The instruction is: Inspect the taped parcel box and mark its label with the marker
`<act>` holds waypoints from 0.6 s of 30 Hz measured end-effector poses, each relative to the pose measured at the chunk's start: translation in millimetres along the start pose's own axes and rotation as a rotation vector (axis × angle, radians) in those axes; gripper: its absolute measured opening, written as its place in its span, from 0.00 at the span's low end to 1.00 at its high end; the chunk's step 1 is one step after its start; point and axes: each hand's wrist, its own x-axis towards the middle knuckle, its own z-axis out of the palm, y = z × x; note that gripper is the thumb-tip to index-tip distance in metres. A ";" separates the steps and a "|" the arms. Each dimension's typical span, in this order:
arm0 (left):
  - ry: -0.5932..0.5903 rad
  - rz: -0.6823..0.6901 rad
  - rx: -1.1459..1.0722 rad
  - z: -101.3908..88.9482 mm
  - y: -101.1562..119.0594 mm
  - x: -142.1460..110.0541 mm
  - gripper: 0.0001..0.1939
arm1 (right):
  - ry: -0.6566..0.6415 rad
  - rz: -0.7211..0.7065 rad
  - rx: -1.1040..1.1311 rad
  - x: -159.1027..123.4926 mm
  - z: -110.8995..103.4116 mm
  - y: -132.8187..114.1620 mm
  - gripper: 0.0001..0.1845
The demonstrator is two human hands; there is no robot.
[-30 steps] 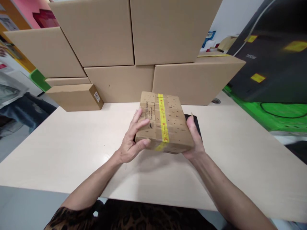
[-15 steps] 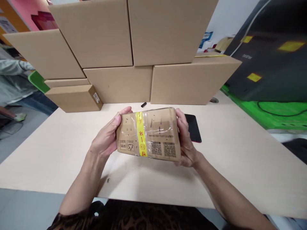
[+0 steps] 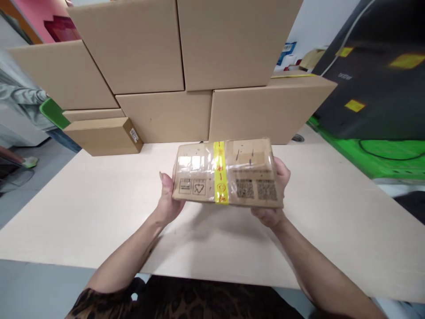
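Above the table, between my two hands, is a small cardboard box [image 3: 202, 170] wrapped in clear tape. A yellow tape strip [image 3: 219, 173] with red print runs across its face, and QR codes and recycling marks are printed near its lower edge. My left hand [image 3: 169, 201] grips the box's left end, its thumb at the lower left corner and the other fingers hidden behind or under it. My right hand [image 3: 277, 195] clasps the right end, with fingers under the lower edge and beside the right side.
Large cardboard boxes [image 3: 159, 117] are stacked along the back of the pale table [image 3: 332, 212]. A flatter carton [image 3: 102, 137] with a label stands at the left. Beyond the right edge are a green surface [image 3: 385, 159] and a dark machine [image 3: 368, 88]. A person's sleeve [image 3: 20, 95] shows at far left.
Both hands have carried the box to the right and slightly up, tilting it. The box now covers the dark phone-like slab and most of the small black piece seen before on the table.
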 end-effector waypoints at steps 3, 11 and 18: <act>-0.106 0.139 0.172 -7.0 -19.2 3.7 0.54 | 0.135 0.174 0.223 -2.3 7.1 -2.0 0.43; -0.119 0.016 0.119 -13.6 -46.7 11.5 0.57 | 0.182 0.656 0.389 10.7 10.6 -12.5 0.29; 0.236 -0.165 -0.064 -10.6 -31.6 19.0 0.50 | -0.017 0.718 0.440 -0.3 17.0 -3.1 0.46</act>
